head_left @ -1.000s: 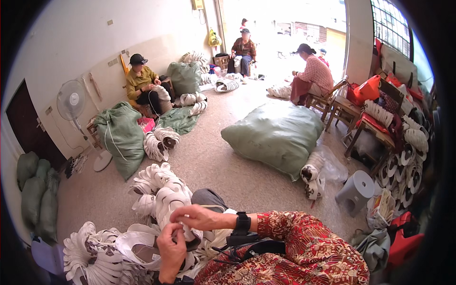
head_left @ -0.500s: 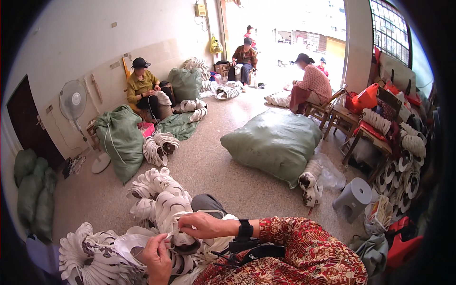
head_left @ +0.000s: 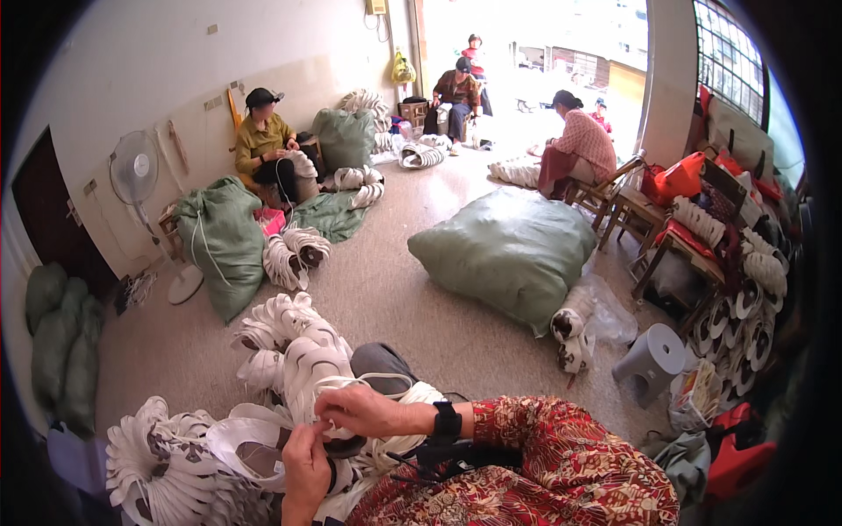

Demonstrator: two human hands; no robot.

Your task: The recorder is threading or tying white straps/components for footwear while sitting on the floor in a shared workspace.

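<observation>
My left hand (head_left: 305,469) grips a white shoe upper (head_left: 246,445) on my lap, thumb side up. My right hand (head_left: 358,410) reaches across from the right, fingers pinched on the upper's rim and a white cord (head_left: 373,379) that loops over my knee. A black watch (head_left: 445,419) sits on my right wrist, above a red patterned sleeve. Stacked white uppers (head_left: 294,346) lie just beyond my hands, and another fanned stack (head_left: 153,469) lies at my lower left.
A big green sack (head_left: 509,250) lies mid-floor, another green sack (head_left: 224,245) stands left near a white fan (head_left: 136,180). A grey stool (head_left: 653,359) is at right beside cluttered shelves. Several people sit working along the wall and by the doorway.
Both hands have dropped lower and drawn together on the white upper; my left hand slid right under my right hand. The view has tilted slightly down.
</observation>
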